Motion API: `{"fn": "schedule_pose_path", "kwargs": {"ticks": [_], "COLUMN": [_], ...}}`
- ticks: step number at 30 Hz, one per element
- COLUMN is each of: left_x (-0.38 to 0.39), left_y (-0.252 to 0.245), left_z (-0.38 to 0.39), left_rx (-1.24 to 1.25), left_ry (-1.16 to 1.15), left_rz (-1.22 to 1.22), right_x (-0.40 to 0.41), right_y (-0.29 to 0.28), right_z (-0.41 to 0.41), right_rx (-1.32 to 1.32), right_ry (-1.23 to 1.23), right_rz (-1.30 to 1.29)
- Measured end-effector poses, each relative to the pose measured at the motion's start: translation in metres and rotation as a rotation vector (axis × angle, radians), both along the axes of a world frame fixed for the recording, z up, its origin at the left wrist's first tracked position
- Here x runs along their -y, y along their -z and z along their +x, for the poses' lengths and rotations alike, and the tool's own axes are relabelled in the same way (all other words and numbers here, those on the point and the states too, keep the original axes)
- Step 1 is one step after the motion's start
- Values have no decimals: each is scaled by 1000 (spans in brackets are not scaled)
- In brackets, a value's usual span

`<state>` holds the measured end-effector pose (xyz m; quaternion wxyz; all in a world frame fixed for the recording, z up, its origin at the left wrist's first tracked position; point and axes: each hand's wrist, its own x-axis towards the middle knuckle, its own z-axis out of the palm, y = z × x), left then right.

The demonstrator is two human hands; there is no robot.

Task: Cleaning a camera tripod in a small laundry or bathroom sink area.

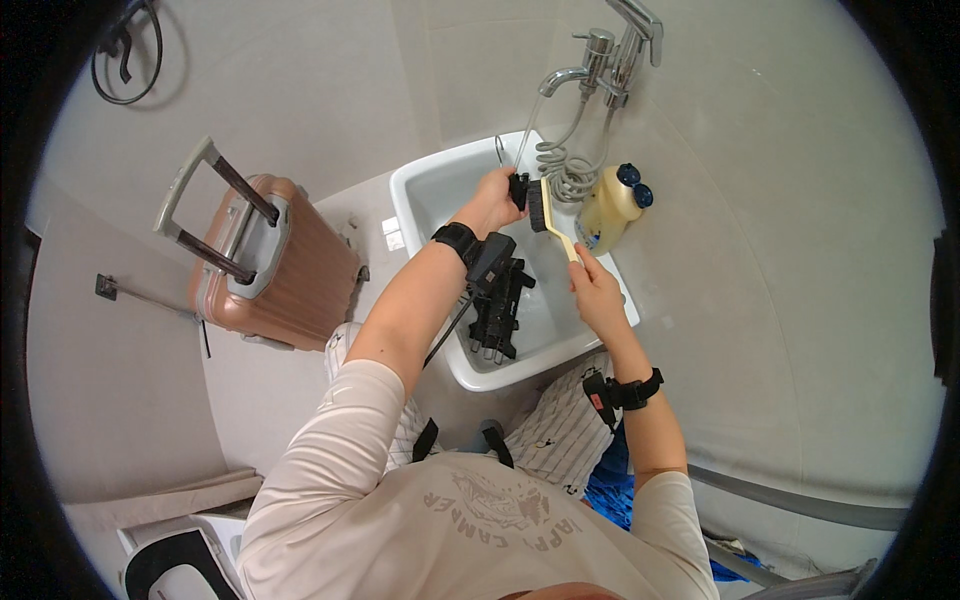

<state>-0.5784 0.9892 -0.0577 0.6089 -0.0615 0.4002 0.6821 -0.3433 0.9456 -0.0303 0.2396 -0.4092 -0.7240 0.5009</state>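
Note:
My left hand (498, 201) grips a small black plastic part (518, 192) over the white sink basin (401, 196), close to a thin stream of running water. In my right hand (598, 296) is the pale yellow handle of a scrubbing brush (555, 229). Its dark bristles face the black part, right beside it; whether they touch is hard to tell. A larger black plastic assembly (499, 315) with metal prongs at its lower end lies in the basin, partly covered by my left wrist device (491, 262).
Above the basin, a chrome faucet (566, 77) runs beside a sprayer with a coiled hose (571, 176). A yellowish detergent bottle (606, 210) stands at the basin's right rim. To the left is a rose-gold suitcase (292, 277) with its handle (184, 184) raised.

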Motion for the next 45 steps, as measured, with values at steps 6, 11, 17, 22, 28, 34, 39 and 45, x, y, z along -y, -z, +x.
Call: {"fn": "schedule_pose_path", "kwargs": {"ticks": [6,11,17,22,28,34,39,45], "left_x": [0,26,58,71,86,92,89,101], "left_y": [1,0,-1,38,35,6,29,15], "left_z": [-14,-18,4,-6,-22,16,-2,1], "left_rx": [-2,-92,-631,-1357,-1478,-1779,-1700,-1536], "left_ry": [8,145,308,281,177,326,284,325], "left_rz": [-54,-146,-271,-312,-457,-403,-394,-492], "right_x": [5,10,13,14,48,6,33,42], "right_y": [-7,-4,7,4,10,9,10,14], "right_z": [5,1,-16,-35,-39,-54,-53,-45], "right_rx": [24,20,-84,141,173,287,270,280], "right_ry": [14,1,-73,-111,-237,-72,-171,-239], "right_rz": [-122,-81,-150,414,551,687,604,538]}}
